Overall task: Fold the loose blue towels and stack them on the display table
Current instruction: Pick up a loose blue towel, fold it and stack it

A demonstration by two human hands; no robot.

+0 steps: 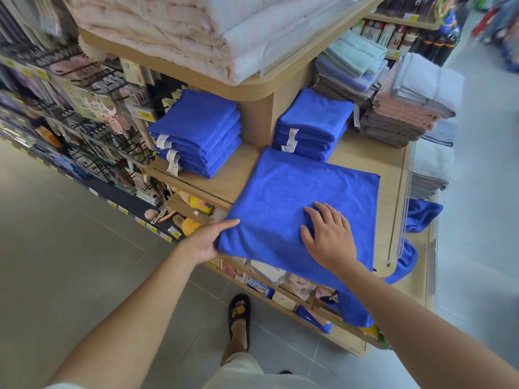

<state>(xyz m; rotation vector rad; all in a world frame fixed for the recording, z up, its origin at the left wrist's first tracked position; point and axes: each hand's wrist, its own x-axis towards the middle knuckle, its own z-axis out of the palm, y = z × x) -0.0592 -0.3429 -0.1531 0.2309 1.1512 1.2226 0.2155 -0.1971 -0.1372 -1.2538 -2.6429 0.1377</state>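
Towel [295, 192] spread over the table [238, 175] corner, near end hanging off the edge. Pressed flat under the right hand [328, 234], fingers splayed — left corner pinched by the left hand [207, 240]. Behind: left stack [199, 130] and right stack [311, 124] of folded blue towels. Loose towel [421, 214] draped far right.

Spread towel [303, 192] lies on the table [242, 172] at the near edge, right hand [330, 238] flat on top, left hand [209, 240] gripping its near-left corner. Behind it sit the left stack [196, 133] and right stack [311, 124], well apart.
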